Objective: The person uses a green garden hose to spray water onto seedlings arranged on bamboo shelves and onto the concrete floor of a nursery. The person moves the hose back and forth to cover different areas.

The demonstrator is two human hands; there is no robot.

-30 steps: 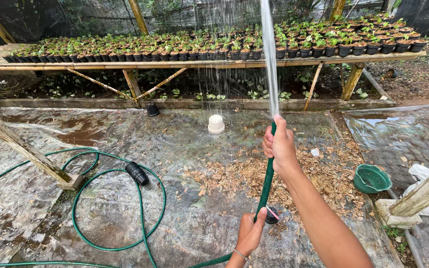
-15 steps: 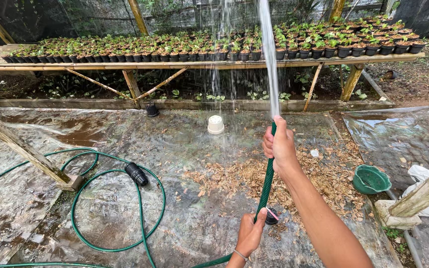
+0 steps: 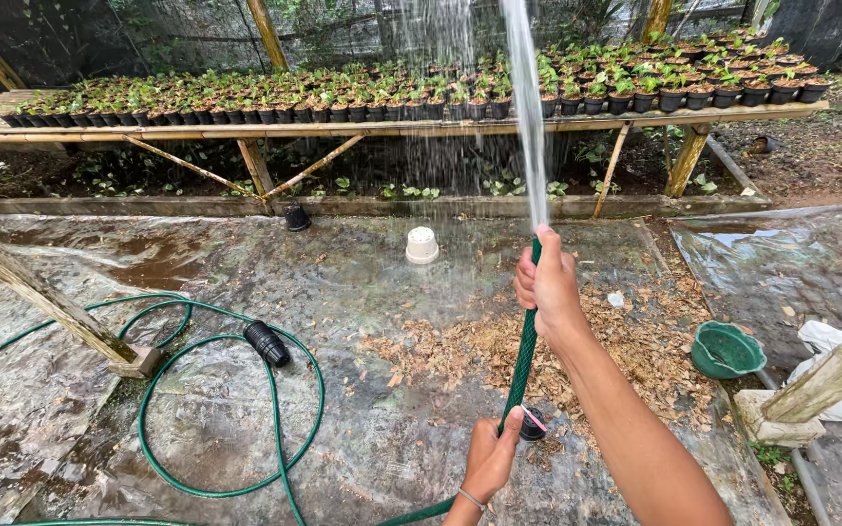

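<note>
Nearest, the green hose [image 3: 521, 360] is gripped low by the left hand [image 3: 490, 458], fingers clenched round it, above the wet plastic sheeting [image 3: 363, 282]. Higher up, the hose end is grasped by the right hand [image 3: 546, 287], fingers wrapped tight; the thumb is possibly pressed over the outlet. Slack hose lies looped [image 3: 226, 409] toward the sheet's left edge. A green bowl [image 3: 728, 351] sits near the right edge, a white pot [image 3: 422, 245] near the far edge. Since half a second ago, both grips are unchanged; the water jet [image 3: 526, 107] is kept arcing toward the bench of potted seedlings [image 3: 421, 102], so watering is continuing.
</note>
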